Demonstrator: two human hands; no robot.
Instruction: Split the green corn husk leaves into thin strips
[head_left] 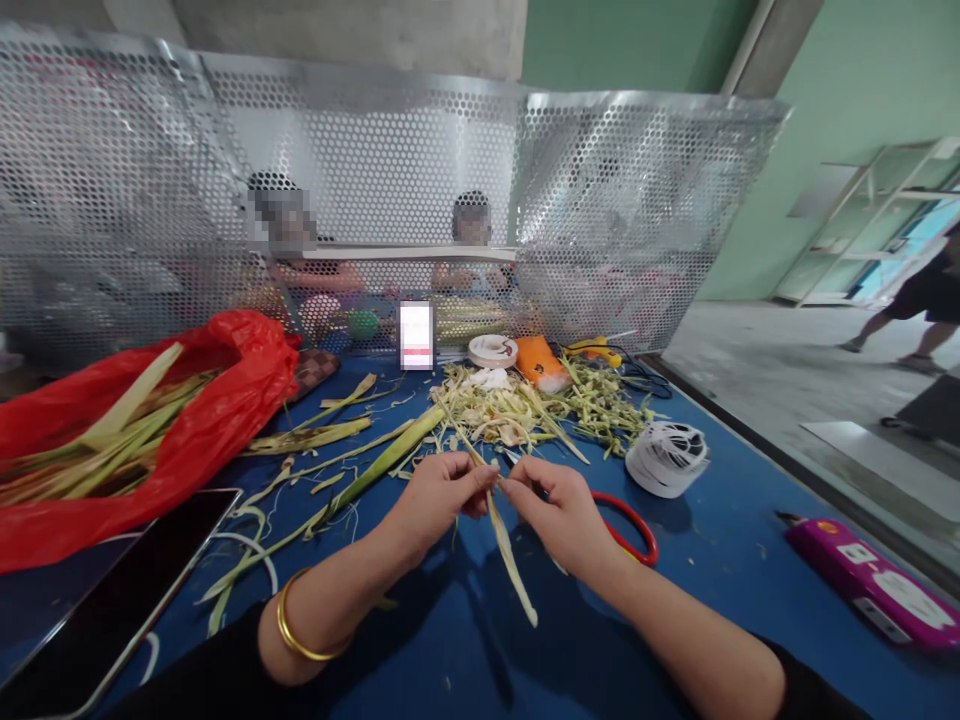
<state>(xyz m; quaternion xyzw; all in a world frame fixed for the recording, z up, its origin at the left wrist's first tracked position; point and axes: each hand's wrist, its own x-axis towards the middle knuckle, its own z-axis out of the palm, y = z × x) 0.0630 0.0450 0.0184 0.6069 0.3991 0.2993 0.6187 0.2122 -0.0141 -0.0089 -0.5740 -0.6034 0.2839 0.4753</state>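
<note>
A pale dried corn husk strip (508,552) hangs from between my hands, its lower end pointing down and toward me. My left hand (444,487) pinches its upper part between thumb and fingers. Close by on the right, my right hand (553,508) is closed at the fingertips on the same strip, near a small whitish knot. Partly under my right hand lies a pair of scissors with a red handle (636,527). Just beyond the hands spreads a pile of husk scraps (502,415). A long green husk leaf (390,455) lies left of it.
At left, a red plastic bag (247,350) holds husks, with a tablet (127,610) in front. White tape roll (666,460), purple device (870,580), orange packet (541,362) and phone (417,335) lie around. A perforated metal screen (420,150) stands behind; people sit beyond it.
</note>
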